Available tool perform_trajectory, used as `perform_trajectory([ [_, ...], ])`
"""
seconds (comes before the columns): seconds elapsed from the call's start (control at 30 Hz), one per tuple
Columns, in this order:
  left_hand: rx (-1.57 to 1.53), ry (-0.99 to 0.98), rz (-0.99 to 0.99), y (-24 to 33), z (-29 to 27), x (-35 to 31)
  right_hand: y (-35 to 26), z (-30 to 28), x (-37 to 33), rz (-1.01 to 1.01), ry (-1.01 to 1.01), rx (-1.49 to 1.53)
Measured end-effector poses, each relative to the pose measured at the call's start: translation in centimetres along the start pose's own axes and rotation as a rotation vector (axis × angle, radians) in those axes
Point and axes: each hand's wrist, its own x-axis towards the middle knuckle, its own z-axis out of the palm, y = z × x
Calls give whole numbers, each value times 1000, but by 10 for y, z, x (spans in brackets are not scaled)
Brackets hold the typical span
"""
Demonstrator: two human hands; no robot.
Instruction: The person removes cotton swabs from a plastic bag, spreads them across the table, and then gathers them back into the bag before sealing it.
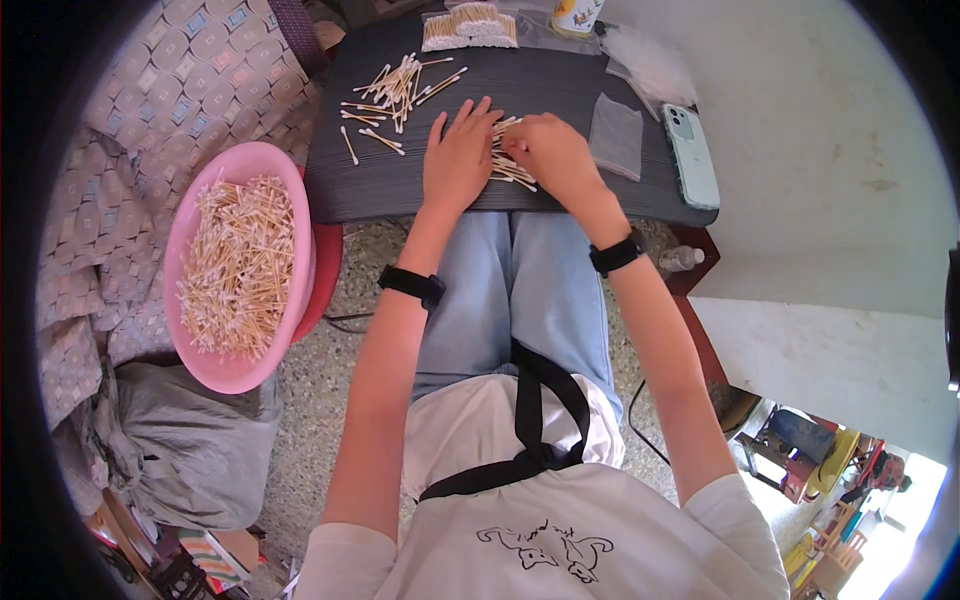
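Left hand (458, 152): flat, fingers spread, on the swabs (510, 160)
Right hand (552, 150): curled, maybe pinching some swabs
Swabs: small pile on the board (400, 195), between both hands
Feel: light, thin, snap easily; pick up mid-stick

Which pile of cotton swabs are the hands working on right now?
The small bunch at the near edge of the dark board, between the left hand and right hand. The scattered pile lies apart, untouched; the pink basin's heap sits off the board.
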Motion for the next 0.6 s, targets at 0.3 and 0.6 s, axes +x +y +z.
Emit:
perform_trajectory([
  [0.3,-416,8,-160,-2,-6,8,10,24,0,-83,356,65],
  [0.6,15,-172,164,21,-34,-30,11,17,-35,-85,108,48],
])
